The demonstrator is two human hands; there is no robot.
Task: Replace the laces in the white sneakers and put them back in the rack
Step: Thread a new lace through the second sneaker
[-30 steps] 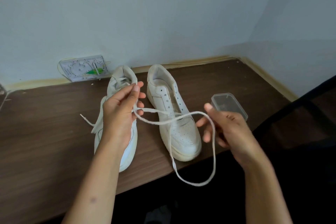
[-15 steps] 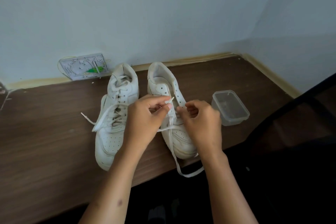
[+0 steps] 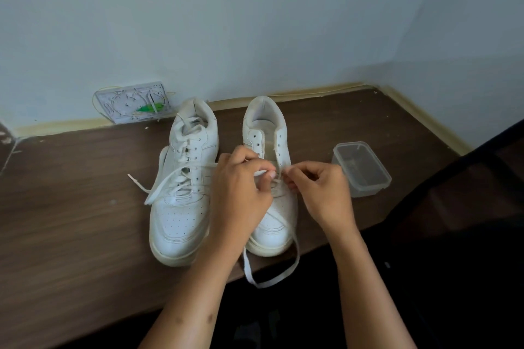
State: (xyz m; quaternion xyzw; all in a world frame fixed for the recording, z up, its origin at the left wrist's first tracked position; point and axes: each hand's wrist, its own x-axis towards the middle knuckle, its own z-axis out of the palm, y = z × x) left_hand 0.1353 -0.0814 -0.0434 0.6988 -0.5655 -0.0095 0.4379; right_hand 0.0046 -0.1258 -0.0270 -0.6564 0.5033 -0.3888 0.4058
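Two hands, left hand and right hand, each grip pinching the white lace over the right-of-centre sneaker, mid-frame.

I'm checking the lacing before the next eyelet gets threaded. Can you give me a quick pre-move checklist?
1. Left hand pinches the lace: ok.
2. Right hand pinches at the eyelets: ok, though what it pinches cannot be told.
3. Right sneaker flat on the table: ok.
4. Upper eyelets free: ok.
5. Slack off the floor: not ok, a loop hangs over the table edge.
6. Left sneaker laced: ok.
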